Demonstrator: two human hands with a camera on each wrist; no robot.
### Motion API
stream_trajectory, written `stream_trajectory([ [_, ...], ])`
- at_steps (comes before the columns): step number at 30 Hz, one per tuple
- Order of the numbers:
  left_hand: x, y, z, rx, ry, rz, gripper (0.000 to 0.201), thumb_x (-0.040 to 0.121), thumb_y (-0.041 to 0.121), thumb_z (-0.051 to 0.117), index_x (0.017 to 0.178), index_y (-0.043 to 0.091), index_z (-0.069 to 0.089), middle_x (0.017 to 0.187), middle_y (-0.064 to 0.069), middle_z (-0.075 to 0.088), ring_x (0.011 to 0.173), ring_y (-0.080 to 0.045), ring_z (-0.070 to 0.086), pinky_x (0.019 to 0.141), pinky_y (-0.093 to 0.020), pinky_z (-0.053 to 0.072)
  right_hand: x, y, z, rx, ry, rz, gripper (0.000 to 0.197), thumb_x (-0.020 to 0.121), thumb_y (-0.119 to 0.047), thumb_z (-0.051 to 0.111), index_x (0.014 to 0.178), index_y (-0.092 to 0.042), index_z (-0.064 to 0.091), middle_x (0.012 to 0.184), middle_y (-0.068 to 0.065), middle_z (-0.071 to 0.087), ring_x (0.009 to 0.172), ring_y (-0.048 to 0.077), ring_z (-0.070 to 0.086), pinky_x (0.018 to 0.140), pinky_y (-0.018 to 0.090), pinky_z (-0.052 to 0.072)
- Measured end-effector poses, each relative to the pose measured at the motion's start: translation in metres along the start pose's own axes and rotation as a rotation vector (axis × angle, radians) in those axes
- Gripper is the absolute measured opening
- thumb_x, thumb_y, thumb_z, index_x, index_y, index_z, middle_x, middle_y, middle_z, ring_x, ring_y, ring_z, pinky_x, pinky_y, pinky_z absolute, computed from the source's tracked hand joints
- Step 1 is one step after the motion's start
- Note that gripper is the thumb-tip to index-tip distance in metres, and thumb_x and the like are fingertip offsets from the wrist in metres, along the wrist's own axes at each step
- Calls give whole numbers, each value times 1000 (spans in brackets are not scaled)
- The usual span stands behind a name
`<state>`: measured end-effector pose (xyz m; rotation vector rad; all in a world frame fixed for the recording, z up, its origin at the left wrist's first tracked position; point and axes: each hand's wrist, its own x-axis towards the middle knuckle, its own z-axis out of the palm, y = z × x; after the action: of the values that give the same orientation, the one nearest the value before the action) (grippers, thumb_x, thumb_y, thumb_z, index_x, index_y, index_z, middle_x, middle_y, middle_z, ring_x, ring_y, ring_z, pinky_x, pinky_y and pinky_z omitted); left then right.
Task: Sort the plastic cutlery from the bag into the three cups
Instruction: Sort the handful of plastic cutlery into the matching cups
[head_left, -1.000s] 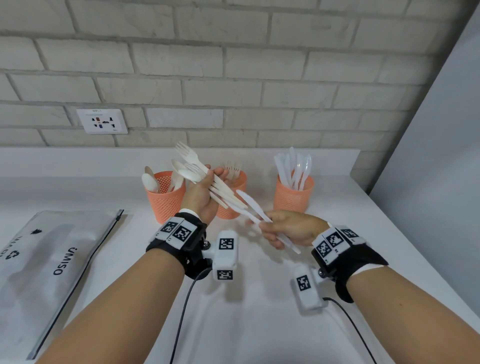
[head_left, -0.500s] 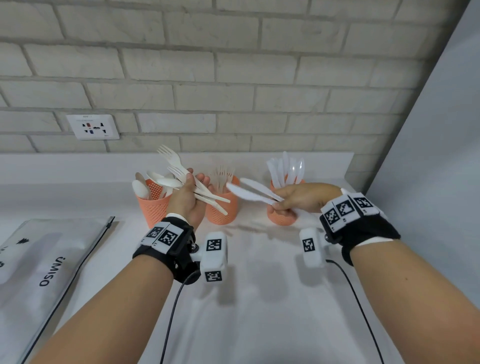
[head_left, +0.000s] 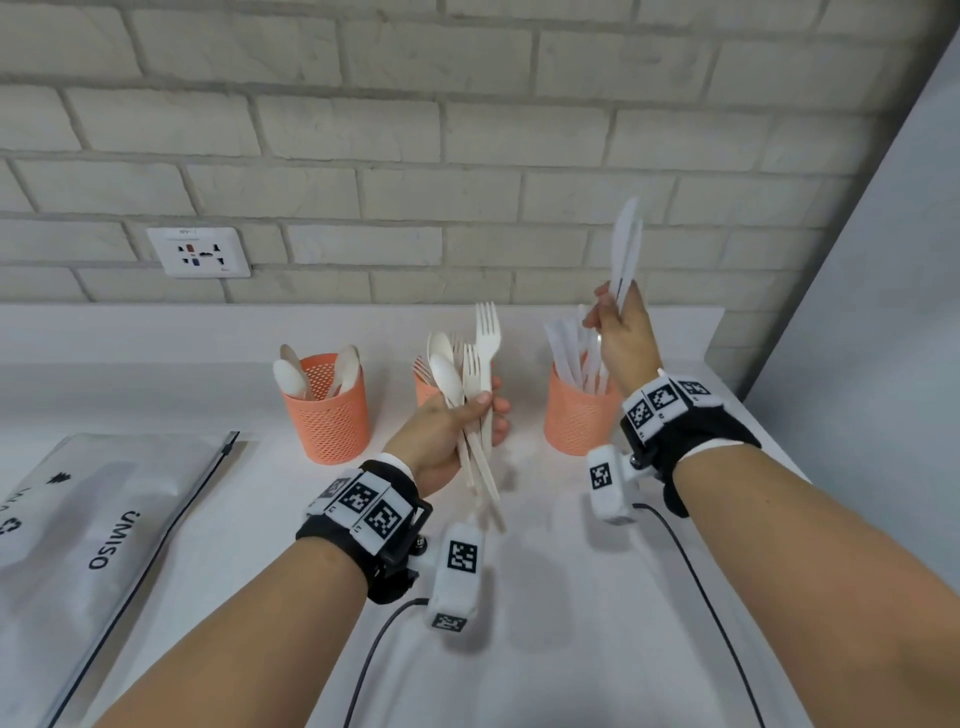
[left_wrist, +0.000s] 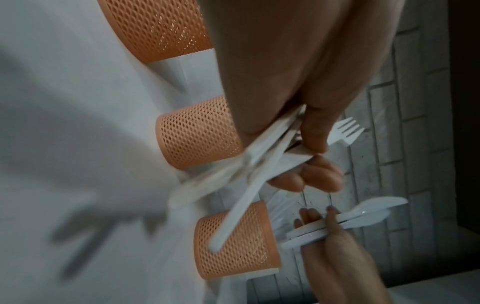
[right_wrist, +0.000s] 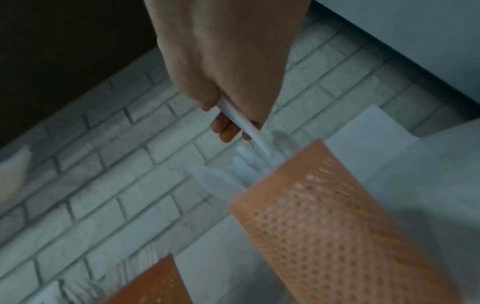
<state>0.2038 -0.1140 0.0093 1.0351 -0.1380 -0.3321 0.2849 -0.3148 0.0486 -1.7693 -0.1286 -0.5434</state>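
Three orange mesh cups stand in a row on the white counter. The left cup (head_left: 328, 410) holds spoons, the middle cup (head_left: 427, 388) holds forks, and the right cup (head_left: 574, 410) holds knives. My left hand (head_left: 457, 415) grips a bundle of forks and spoons (head_left: 472, 384) upright in front of the middle cup; the bundle (left_wrist: 259, 164) shows blurred in the left wrist view. My right hand (head_left: 618, 332) pinches two white knives (head_left: 626, 249) blade-up over the right cup (right_wrist: 337, 216), their handles (right_wrist: 249, 127) pointing down at its rim.
A grey zip bag (head_left: 88, 525) printed "UMISO" lies flat at the left on the counter. A wall socket (head_left: 198, 253) sits on the brick wall behind. A grey panel (head_left: 883, 312) closes the right side. Cables run from both wrist cameras toward the counter's front.
My right hand pulled two knives from the bundle, carried them right and turned them upright above the right cup. My left hand tilted its bundle upright.
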Motion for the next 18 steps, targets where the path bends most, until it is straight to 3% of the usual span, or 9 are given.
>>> stream_trajectory([
  [2,-2,0,2,61,-8,-6,18,96,4,41,101,13,56,72,1,64,66,-13,62,66,-24,52,-2,16,-1,-53,-25,88,11,99,-16,37,104,-13,46,80,0,53,76,14,53,66,16,44],
  [6,-6,1,6,131,12,10,17,96,5,41,99,12,57,71,0,68,66,-14,66,66,-26,56,-5,24,3,-178,-77,146,29,93,-13,50,122,-6,48,99,4,51,91,12,50,89,25,42],
  [8,-7,2,5,122,26,4,17,97,7,42,100,12,57,73,0,69,67,-14,67,66,-27,56,-5,16,5,-254,-7,21,41,88,-14,59,127,-7,47,116,12,47,106,15,47,99,25,37],
  [11,-8,4,4,95,37,-1,18,97,9,41,101,13,58,77,0,70,69,-14,66,66,-27,55,-15,-9,15,-248,76,-258,43,85,-15,64,124,-5,50,117,15,48,108,20,49,93,21,38],
  [12,-9,5,3,86,34,-2,18,98,9,40,101,13,57,78,0,69,69,-14,66,65,-26,54,-22,-20,20,-184,30,-258,40,86,-18,64,122,-7,52,112,11,50,102,16,51,87,16,40],
  [14,-9,7,4,69,32,-1,18,98,9,39,102,12,57,77,0,69,69,-14,66,64,-25,54,-39,-39,34,-88,-214,-124,33,88,-22,61,119,-10,55,98,0,55,89,9,52,74,6,39],
  [16,-11,9,4,70,44,8,18,98,9,39,102,9,57,76,-1,71,68,-13,67,65,-25,56,-52,-47,48,-30,-497,26,24,92,-19,55,112,-6,57,86,-2,57,78,9,53,73,11,42],
  [18,-14,10,2,87,45,22,20,98,10,39,105,7,57,77,-1,72,71,-13,69,68,-25,57,-62,-51,56,58,-620,126,17,95,-13,49,103,-3,60,79,1,59,65,6,53,65,16,45],
])
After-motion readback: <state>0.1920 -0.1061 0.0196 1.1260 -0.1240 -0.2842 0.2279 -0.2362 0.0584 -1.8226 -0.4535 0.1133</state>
